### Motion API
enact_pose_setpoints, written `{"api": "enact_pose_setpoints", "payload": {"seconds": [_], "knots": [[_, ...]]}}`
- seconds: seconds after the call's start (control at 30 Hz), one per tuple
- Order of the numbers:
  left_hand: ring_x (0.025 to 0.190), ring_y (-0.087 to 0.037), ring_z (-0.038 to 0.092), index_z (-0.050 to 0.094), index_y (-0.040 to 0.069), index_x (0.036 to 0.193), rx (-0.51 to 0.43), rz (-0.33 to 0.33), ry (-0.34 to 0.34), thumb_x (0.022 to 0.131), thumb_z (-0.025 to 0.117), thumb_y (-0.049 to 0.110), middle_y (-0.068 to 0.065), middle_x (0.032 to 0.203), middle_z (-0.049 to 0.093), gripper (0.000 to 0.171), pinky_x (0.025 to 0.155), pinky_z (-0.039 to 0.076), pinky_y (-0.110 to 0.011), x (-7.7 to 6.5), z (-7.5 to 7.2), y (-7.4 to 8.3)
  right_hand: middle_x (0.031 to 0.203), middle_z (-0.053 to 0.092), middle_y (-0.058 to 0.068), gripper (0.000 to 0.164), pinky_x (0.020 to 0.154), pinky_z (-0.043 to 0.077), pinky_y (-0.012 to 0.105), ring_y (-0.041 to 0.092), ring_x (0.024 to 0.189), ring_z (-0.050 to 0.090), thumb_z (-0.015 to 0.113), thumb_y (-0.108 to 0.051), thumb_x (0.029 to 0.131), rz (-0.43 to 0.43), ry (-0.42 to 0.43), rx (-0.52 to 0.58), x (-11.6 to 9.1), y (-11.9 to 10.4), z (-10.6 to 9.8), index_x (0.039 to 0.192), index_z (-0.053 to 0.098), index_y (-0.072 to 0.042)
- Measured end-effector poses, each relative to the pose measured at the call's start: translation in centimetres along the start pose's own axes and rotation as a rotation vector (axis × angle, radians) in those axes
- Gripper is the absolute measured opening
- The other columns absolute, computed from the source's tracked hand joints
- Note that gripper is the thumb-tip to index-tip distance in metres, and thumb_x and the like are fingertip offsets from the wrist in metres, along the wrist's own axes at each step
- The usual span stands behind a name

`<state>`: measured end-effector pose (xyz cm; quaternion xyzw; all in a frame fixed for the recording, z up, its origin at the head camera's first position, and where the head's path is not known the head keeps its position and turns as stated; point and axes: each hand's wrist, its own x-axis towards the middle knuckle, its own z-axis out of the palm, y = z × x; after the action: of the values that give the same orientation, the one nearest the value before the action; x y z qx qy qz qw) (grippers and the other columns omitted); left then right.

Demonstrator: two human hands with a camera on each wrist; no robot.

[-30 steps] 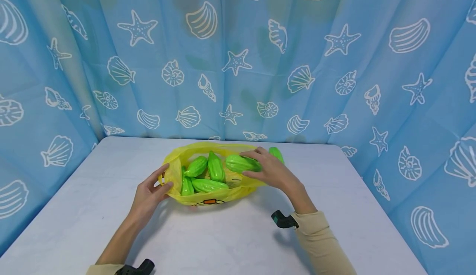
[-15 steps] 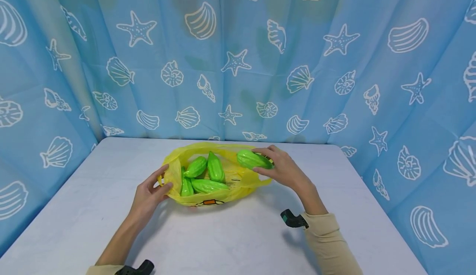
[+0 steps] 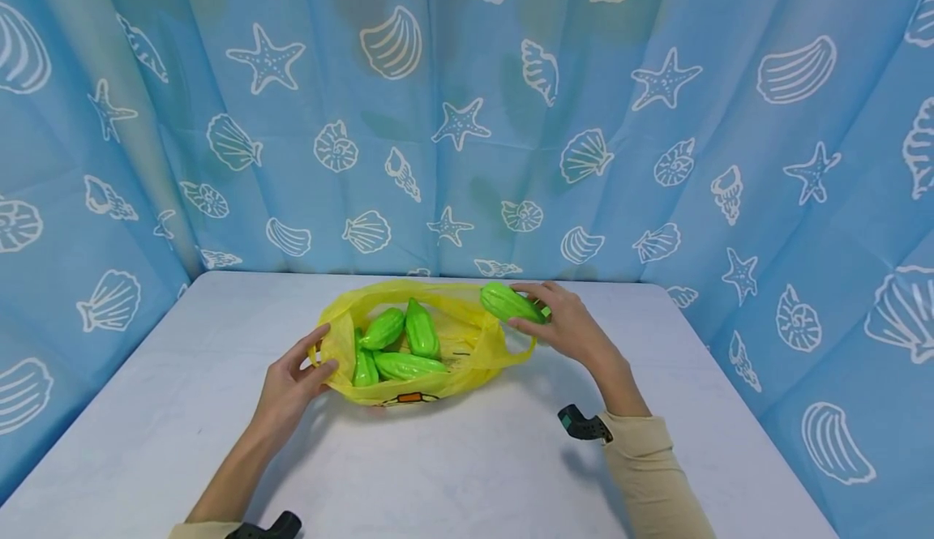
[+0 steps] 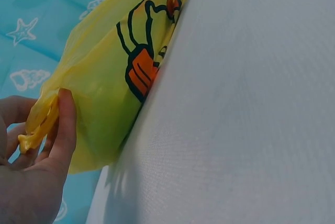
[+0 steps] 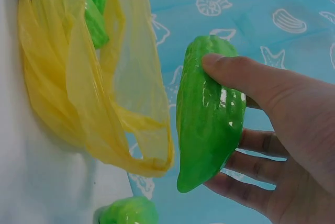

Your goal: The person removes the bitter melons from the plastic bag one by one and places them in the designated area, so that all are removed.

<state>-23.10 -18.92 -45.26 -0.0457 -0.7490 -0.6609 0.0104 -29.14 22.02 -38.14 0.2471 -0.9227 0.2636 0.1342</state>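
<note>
My right hand pinches a ridged green bitter melon between thumb and fingers. It is raised at the right end of a yellow plastic bag; the right wrist view shows its tapered tip pointing down, just apart from the bag's loop handle. At the bag's left end my left hand grips the gathered yellow plastic between thumb and fingers, with the bag's mouth spread wide. Inside lie several bitter melons, among them one standing near the middle and one lying along the front.
Another bitter melon lies on the white table outside the bag, mostly hidden behind my right hand in the head view. A blue curtain with white shells and starfish hangs behind the table and along both sides.
My right hand has moved right and slightly up, carrying the bitter melon from over the bag's mouth to beyond its right end. The bag's right handle has come free to view. My left hand stays put.
</note>
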Motion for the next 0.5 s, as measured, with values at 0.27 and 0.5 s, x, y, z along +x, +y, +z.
{"api": "enact_pose_setpoints", "payload": {"seconds": [0.27,0.5], "knots": [[0.107,0.004,0.061,0.035,0.026,0.153,-0.005,-0.004,0.000,0.097,0.063,0.026,-0.004,0.160,0.027,0.062,0.083,0.058,-0.022,0.0,0.0,0.1,0.111,0.063,0.010,0.053,0.081,0.058,0.040,0.024,0.095,0.065,0.071,-0.038,0.089,0.036,0.028,-0.032,-0.1,0.8,-0.4,0.136,0.058,-0.017],[0.108,0.003,0.061,0.035,0.026,0.153,-0.016,-0.013,0.000,0.097,0.062,0.025,-0.004,0.159,0.027,0.062,0.084,0.058,-0.021,0.0,0.0,0.3,0.116,0.065,0.012,0.053,0.080,0.059,0.041,0.027,0.094,0.066,0.070,-0.040,0.090,0.093,0.049,-0.004,-0.3,1.7,-0.9,0.136,0.057,-0.016]]}}
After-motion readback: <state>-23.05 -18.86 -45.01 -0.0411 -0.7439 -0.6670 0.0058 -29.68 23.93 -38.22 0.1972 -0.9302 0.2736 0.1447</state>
